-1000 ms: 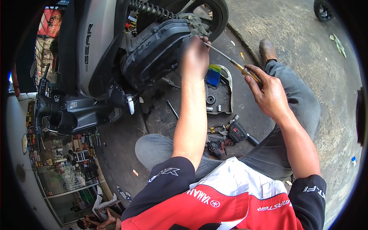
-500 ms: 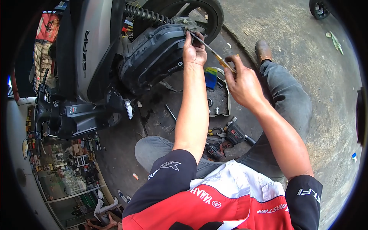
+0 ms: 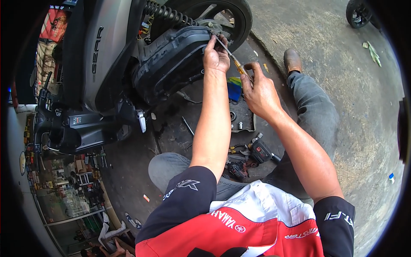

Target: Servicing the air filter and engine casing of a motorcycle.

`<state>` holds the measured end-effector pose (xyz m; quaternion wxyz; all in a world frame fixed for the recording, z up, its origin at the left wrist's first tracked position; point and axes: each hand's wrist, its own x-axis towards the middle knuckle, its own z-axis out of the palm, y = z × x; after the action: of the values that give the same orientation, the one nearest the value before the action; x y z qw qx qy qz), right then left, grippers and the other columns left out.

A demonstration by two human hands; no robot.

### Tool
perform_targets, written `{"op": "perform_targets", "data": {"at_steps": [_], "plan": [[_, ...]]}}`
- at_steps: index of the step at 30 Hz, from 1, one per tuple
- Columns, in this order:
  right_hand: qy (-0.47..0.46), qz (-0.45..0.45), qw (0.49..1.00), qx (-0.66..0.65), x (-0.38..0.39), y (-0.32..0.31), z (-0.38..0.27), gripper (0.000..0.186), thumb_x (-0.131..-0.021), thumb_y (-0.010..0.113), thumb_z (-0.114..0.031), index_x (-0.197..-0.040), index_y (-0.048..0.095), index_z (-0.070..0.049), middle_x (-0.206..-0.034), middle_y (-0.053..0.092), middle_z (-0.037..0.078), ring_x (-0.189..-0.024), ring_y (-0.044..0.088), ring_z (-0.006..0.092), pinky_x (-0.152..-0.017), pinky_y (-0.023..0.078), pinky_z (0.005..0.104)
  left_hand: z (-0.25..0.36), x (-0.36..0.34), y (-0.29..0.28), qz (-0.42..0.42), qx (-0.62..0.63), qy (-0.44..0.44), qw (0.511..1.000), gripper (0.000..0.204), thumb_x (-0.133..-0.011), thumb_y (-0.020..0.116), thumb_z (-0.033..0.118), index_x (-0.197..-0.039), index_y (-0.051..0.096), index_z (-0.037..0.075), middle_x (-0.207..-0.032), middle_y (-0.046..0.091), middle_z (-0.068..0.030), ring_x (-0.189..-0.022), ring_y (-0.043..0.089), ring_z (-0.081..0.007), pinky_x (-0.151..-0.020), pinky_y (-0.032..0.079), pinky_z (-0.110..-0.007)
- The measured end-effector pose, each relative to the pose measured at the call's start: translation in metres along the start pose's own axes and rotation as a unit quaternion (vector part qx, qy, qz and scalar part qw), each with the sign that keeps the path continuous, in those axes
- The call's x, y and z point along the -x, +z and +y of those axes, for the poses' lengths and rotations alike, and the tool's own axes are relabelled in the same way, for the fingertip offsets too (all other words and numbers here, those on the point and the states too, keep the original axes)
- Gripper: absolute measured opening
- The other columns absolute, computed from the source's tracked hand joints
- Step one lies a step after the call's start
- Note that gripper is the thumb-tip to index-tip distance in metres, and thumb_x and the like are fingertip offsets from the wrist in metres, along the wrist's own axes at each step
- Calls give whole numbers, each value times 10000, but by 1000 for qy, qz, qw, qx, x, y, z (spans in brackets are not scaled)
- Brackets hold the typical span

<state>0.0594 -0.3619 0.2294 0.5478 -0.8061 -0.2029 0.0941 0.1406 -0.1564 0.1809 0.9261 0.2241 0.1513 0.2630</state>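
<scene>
My right hand (image 3: 262, 95) grips the yellowish handle of a screwdriver (image 3: 238, 65), index finger bent over its end. The thin shaft slants up and left to the rear end of the scooter's black belt-case cover (image 3: 171, 60), beside the wheel. At that end my left hand (image 3: 217, 60) is raised palm up, its dirty thumb and fingers curled around the shaft's tip. What those fingertips pinch is too small to make out. The cover stays on the scooter's side, below the coil spring (image 3: 171, 15).
Below my arms lie a metal tray (image 3: 252, 124) with small parts, a blue and yellow packet (image 3: 234, 89), a cordless power tool (image 3: 260, 150), pliers (image 3: 239, 147) and a thin rod (image 3: 187, 125). The rear wheel (image 3: 244, 25) stands beyond. Shelves of goods (image 3: 68, 184) line the lower left.
My right hand and the screwdriver's handle have swung left, closer to my left hand, so the shaft stands steeper. My left hand stays at the cover's end.
</scene>
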Motion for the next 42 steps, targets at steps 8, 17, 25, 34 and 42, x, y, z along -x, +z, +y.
{"op": "perform_targets", "data": {"at_steps": [8,17,25,34,42], "plan": [[224,-70,866,-442,-14,14,-9,287,-1015,533,-218,-1186,535,12,-844,649,129,-577,614,226,-484,475,348,18,39,-19,-114,-91,-110,983,188,-1012,586,163,-1114,649,18,-1012,705,-105,-935,692,-213,-879,574,-349],[-173,156,965,119,13,19,-17,324,-969,576,-100,-1269,522,9,-966,634,197,-883,666,341,-753,547,393,20,35,-8,-74,-137,-155,976,137,-965,676,203,-988,684,68,-868,709,-61,-831,690,-207,-783,566,-361],[70,109,957,-258,15,41,-7,344,-998,588,-193,-1253,502,22,-970,638,150,-628,625,186,-516,493,307,27,43,-11,-115,-178,-150,966,151,-993,623,169,-994,673,26,-912,709,-111,-848,691,-244,-839,578,-386],[106,86,910,-392,13,34,0,222,-1020,506,-149,-1169,537,13,-991,655,191,-749,642,235,-593,507,359,24,59,-20,-163,-158,-147,963,157,-995,608,119,-1096,657,8,-972,711,-128,-920,698,-240,-898,577,-377],[93,115,982,-121,20,31,-1,403,-982,596,-287,-1230,546,27,-903,696,212,-848,709,361,-762,531,456,27,57,-17,-171,-209,-157,950,180,-1010,594,165,-1074,679,20,-981,720,-105,-907,695,-215,-820,556,-346]]}}
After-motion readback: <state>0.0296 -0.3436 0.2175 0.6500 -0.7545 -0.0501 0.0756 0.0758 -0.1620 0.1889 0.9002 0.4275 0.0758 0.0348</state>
